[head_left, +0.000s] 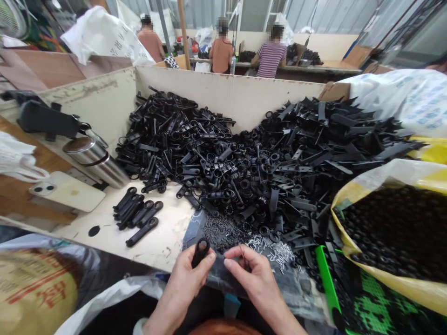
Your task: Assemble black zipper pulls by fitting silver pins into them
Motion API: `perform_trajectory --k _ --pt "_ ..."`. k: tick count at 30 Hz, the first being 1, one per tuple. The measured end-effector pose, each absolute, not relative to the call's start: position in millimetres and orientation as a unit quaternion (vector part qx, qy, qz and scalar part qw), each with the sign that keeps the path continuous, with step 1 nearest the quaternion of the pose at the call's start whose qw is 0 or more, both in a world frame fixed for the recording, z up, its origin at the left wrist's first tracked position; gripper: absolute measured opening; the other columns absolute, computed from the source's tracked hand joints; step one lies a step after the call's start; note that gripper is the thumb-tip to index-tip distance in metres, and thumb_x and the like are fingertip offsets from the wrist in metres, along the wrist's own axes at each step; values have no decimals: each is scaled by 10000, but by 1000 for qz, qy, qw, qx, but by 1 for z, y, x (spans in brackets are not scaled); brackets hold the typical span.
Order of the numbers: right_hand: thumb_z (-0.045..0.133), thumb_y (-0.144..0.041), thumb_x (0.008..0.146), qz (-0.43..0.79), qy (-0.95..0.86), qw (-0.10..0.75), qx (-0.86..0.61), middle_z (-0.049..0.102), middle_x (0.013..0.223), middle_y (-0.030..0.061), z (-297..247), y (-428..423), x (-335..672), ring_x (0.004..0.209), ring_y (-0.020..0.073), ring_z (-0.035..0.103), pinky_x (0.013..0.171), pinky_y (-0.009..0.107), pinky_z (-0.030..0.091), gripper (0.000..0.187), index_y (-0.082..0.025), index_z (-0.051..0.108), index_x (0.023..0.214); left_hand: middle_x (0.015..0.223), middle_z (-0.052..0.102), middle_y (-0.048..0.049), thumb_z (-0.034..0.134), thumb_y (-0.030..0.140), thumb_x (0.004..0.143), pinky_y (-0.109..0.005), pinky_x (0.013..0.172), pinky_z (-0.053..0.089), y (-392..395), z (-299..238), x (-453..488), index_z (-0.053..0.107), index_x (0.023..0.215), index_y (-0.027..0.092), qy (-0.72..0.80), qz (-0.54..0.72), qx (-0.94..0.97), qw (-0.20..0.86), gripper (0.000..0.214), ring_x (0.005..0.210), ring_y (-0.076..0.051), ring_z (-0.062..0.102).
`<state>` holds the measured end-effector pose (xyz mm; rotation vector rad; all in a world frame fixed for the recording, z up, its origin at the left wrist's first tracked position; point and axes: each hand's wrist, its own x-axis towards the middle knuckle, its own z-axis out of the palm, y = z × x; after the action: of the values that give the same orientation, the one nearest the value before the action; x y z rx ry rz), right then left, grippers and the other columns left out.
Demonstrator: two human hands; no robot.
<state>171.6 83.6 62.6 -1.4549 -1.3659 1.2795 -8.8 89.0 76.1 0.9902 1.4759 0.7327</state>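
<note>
My left hand (pixel 186 279) is closed around a black plastic part with a ring end (pixel 200 250), its ring pointing up. Close beside it, my right hand (pixel 256 274) has thumb and fingers curled together. Something thin and dark shows between those fingers, too small to name. Just beyond both hands lie small silver pins (pixel 274 251) and a spread of small dark pieces (pixel 221 230). To the left, several black ring-ended handles (pixel 143 232) rest in a row on the pale board.
Heaped black plastic parts (pixel 209 153) fill the bin behind. At left stand a steel flask (pixel 99 160) and a phone (pixel 71 190). On the right are a yellow-edged sack (pixel 401 223) of small black pieces and a green basket (pixel 328 279). Several people sit farther back.
</note>
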Motion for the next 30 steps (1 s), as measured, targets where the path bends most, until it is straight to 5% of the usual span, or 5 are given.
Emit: perform_trajectory --k 4,15,30 --pt "697 -430 822 516 -519 380 -567 459 564 -52 67 86 167 536 134 407 519 257 317 242 -199 768 826 503 377 126 789 588 758 -168 389 195 80 84 -1 624 908 195 562 335 260 710 451 415 -44 205" --pt "711 -434 890 462 -562 420 -543 660 725 17 70 76 165 589 148 505 550 257 408 257 -211 757 769 507 394 130 796 602 755 -165 386 190 73 84 7 577 889 191 529 351 229 738 485 419 -34 210" --pt "740 -573 852 523 -469 435 -563 673 748 32 54 61 174 625 167 563 569 269 456 361 -215 782 879 452 430 130 912 413 637 -177 409 178 69 79 23 538 790 202 489 365 75 789 456 392 -20 259"
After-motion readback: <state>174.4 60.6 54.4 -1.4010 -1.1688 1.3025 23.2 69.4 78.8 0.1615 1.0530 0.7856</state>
